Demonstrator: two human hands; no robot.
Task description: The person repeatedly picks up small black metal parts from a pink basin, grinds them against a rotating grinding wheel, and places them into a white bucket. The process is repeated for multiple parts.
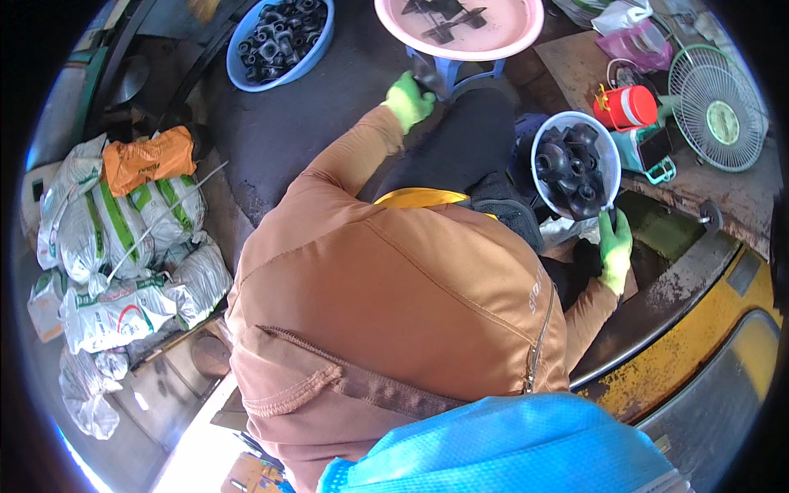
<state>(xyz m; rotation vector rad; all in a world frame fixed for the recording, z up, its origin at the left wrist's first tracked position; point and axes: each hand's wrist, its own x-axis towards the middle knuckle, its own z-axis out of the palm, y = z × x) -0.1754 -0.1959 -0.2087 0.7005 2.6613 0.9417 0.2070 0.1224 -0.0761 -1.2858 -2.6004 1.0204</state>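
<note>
A: Left hand (408, 103) first. What do I put down?

B: Green glove, fingers curled in. I log them as closed on a dark part (426, 76), which juts out past the tips. It is smeared on my feed, so I leave its exact shape out.

A: Right hand (615, 251)?

B: Green glove too, fingers pointing up at the near rim of the bucket (609, 141). Something dark shows between the tips. From here I cannot tell whether they grip it, or how wide they stand.

A: The bucket's load?

B: Black parts (575, 168), heaped, some with round openings. They sit just beyond the right fingertips, inside the pale wall.

A: Around the left fingers, I note a pink basin (472, 51), ahead and to the right, near.

B: Yes, a few dark pieces (448, 20) lie in it, spread out. It rests on a blue stool (485, 67), whose legs come down just beside the held part.

A: Farther off?

B: A blue tub (238, 64), ahead and left of the left fingers, well apart, filled with black pieces (279, 43). Beyond the right fingers, past the bucket, I mark a red jug (629, 107). The fan (720, 115) stands farther right. Stuffed bags (123, 226) pile up well left of the left fingers, an orange one on top.
</note>
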